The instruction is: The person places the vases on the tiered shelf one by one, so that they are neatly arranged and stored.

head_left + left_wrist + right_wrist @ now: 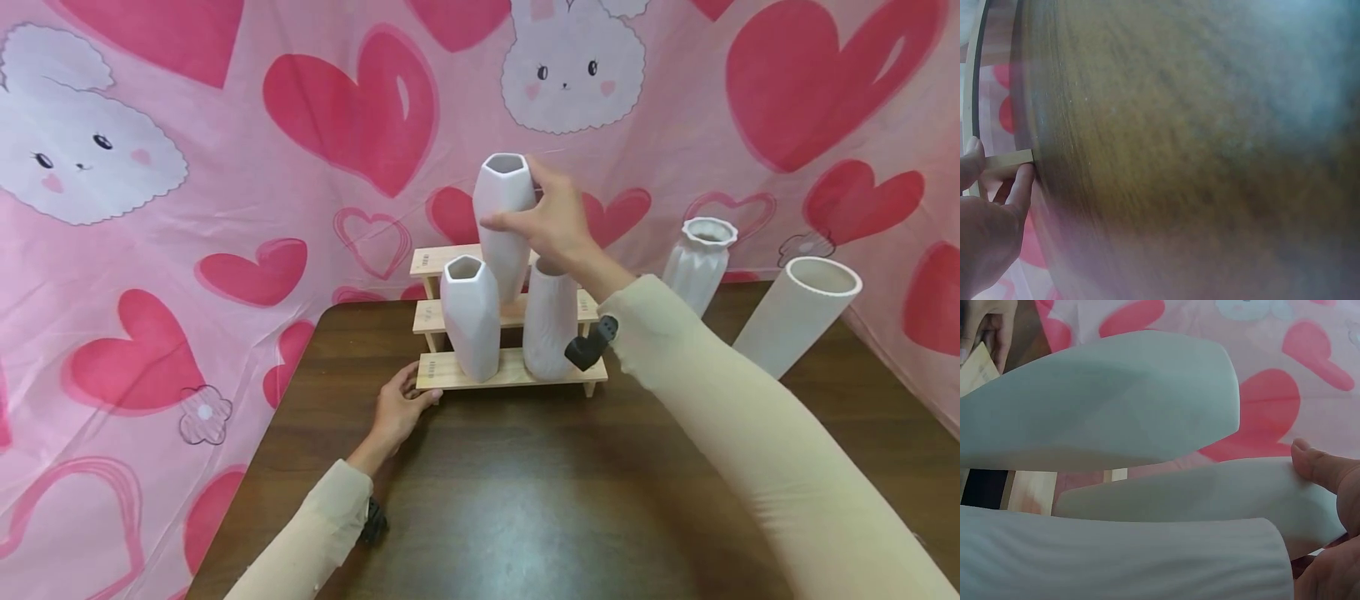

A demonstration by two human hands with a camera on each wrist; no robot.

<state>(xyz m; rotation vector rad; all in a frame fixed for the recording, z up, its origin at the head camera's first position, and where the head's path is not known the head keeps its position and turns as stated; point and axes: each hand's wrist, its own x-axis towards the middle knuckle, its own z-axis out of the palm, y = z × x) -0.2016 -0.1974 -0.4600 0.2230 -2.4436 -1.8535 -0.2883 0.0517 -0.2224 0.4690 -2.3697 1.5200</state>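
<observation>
A white faceted vase (498,200) is held upright in my right hand (561,218), thumb on its near side close to the top. Its lower end overlaps the middle tier of a three-tier wooden stand (433,372). Another faceted vase (471,321) and a textured round vase (550,329) stand on the front tier. In the right wrist view my right thumb (1319,467) presses the held vase (1210,487) between those two. My left hand (397,408) grips the stand's front left end; the left wrist view shows fingers at a leg (1010,161).
A fluted vase (697,262) with a scalloped rim and a plain cylindrical vase (802,312) stand to the right, beyond my right sleeve. The brown table (510,500) runs back to a pink cloth (315,217) printed with hearts and rabbits.
</observation>
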